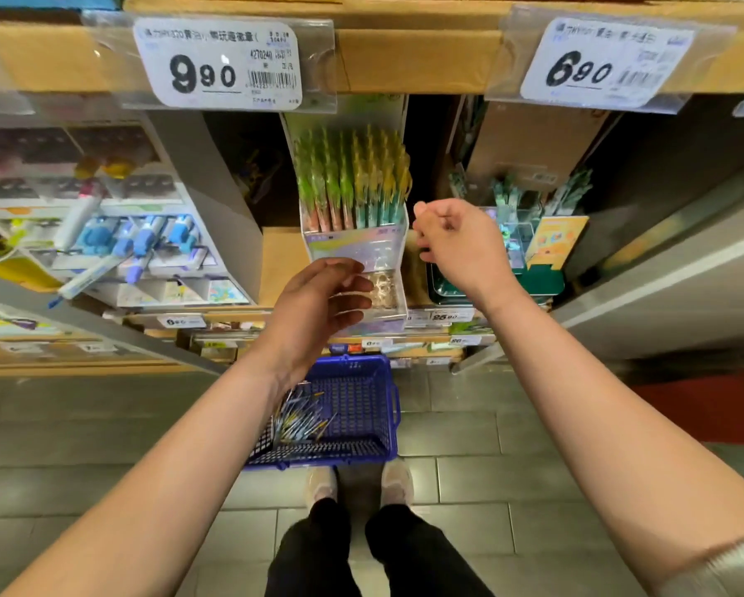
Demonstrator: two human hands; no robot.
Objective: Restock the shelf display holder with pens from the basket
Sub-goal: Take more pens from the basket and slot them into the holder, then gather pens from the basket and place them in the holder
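One display holder (353, 247) stands at the centre of the frame, its pens (348, 183) packed upright to show the caps; they are too many to count. The left hand (318, 299), loose and empty, is before its lower front, probably to steady it. The right hand (456, 239), curled with nothing visible in it, is just beside its right edge. One basket (361, 381) at lower centre keeps a small heap of loose pens (301, 420).
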